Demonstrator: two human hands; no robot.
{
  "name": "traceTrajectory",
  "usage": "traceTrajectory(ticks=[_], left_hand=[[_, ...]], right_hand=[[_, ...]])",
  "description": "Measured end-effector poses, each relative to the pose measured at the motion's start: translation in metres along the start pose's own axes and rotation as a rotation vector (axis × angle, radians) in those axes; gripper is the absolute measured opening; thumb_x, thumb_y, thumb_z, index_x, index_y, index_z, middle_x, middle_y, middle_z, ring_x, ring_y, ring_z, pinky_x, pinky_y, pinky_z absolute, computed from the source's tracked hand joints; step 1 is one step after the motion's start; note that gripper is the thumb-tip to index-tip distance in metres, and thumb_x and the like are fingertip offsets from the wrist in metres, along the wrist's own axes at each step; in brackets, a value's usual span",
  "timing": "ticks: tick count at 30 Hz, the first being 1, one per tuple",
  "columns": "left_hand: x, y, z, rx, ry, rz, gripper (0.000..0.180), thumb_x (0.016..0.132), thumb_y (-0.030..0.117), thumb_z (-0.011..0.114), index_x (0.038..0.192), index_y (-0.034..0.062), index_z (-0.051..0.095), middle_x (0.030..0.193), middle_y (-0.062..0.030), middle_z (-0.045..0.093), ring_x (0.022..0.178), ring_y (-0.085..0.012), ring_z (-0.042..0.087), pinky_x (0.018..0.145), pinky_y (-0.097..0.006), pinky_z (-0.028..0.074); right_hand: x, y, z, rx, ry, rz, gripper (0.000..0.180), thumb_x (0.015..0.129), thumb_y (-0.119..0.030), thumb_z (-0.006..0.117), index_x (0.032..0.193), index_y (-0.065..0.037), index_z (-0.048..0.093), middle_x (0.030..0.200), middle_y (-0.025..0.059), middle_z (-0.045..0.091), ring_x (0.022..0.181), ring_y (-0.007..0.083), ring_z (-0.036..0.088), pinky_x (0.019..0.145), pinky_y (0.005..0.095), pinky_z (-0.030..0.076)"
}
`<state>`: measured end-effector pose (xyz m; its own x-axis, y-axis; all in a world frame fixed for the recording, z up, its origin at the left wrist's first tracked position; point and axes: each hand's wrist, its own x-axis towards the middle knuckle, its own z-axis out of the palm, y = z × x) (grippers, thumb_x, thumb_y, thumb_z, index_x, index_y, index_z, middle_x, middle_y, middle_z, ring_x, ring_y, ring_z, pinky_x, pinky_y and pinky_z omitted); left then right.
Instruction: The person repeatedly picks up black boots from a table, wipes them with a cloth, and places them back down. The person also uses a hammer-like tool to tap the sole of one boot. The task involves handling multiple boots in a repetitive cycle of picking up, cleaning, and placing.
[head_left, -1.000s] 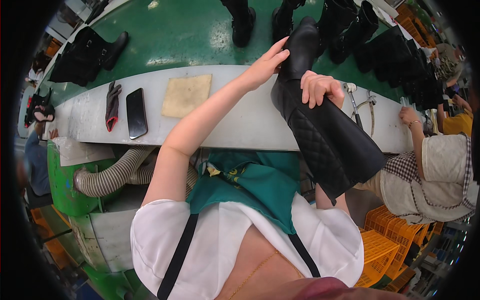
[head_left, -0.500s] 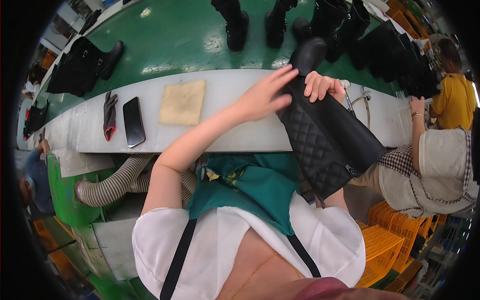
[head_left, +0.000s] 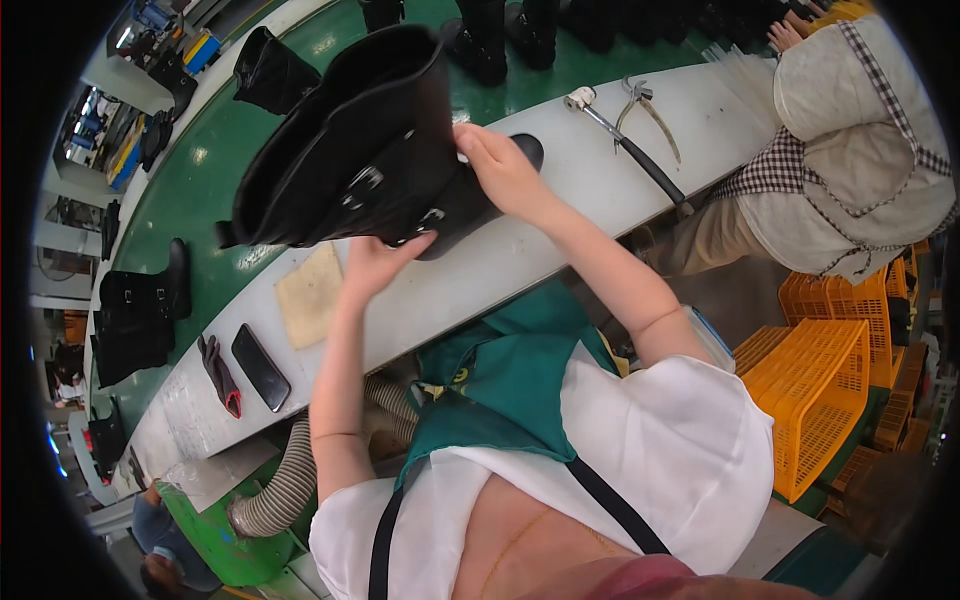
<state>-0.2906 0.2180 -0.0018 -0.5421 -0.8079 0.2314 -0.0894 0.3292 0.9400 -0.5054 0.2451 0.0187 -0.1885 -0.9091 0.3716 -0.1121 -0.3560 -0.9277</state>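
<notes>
A tall black boot (head_left: 330, 165) with buckled straps is up in the air over the white worktop, its open shaft tilted to the upper left and its toe to the right. My left hand (head_left: 380, 265) grips it from below, thumb beside the lower buckle (head_left: 430, 218), with the other fingers partly hidden behind the boot. On the right side, my right hand (head_left: 497, 168) is closed on the ankle area near the shaft; its fingertips are partly out of sight.
On the white worktop (head_left: 480, 275) lie a tan cloth pad (head_left: 310, 297), a phone (head_left: 261, 367), a dark glove (head_left: 219, 375), a hammer (head_left: 630, 145) and pincers (head_left: 645, 110). More boots (head_left: 135, 315) stand on the green surface beyond. A co-worker (head_left: 840, 130) is at right, near orange crates (head_left: 815, 400).
The boot has swung from the right to the left and turned, so its shaft opening points up and away. My left hand has moved beneath it. The view has also rotated, showing the tools more fully.
</notes>
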Motion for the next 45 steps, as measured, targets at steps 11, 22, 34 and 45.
traceTrajectory(ticks=[11,22,34,45], left_hand=[[-0.021,0.008,-0.093,0.008,-0.306,-0.527,0.048,0.066,-0.005,0.081,0.111,-0.0038,0.062,0.107,-0.0046,0.066,0.100,-0.0142,0.059,0.087,-0.028,0.051],[-0.038,-0.002,-0.073,0.146,-0.171,-0.341,0.051,0.065,0.006,0.085,0.110,-0.0032,0.062,0.107,-0.0052,0.067,0.100,-0.0139,0.059,0.092,-0.031,0.048],[-0.037,0.007,-0.068,0.271,-0.204,-0.323,0.047,0.068,0.011,0.084,0.108,-0.0025,0.064,0.102,-0.0043,0.070,0.095,-0.0128,0.063,0.088,-0.030,0.051],[-0.042,0.007,-0.065,0.207,-0.126,-0.248,0.043,0.069,0.013,0.085,0.105,-0.0004,0.067,0.098,-0.0035,0.071,0.089,-0.0113,0.063,0.085,-0.029,0.051]], right_hand=[[-0.067,0.019,-0.190,-1.438,0.212,0.194,0.049,0.088,-0.027,0.064,0.132,-0.010,0.053,0.108,0.0162,0.060,0.107,0.0326,0.056,0.092,0.0394,0.045],[-0.081,-0.038,-0.155,-0.588,-0.033,0.442,0.037,0.099,-0.019,0.043,0.134,-0.008,0.049,0.090,0.0133,0.061,0.084,0.0290,0.061,0.072,0.0366,0.047],[-0.074,-0.087,-0.109,-0.572,-0.512,0.393,0.048,0.101,-0.013,0.032,0.149,-0.019,0.035,0.070,-0.0023,0.032,0.063,0.0101,0.031,0.062,0.0214,0.036],[-0.063,-0.102,-0.106,-0.408,-0.525,0.672,0.046,0.100,-0.013,0.037,0.146,-0.016,0.040,0.090,0.0014,0.049,0.073,0.0088,0.034,0.070,0.0191,0.038]])
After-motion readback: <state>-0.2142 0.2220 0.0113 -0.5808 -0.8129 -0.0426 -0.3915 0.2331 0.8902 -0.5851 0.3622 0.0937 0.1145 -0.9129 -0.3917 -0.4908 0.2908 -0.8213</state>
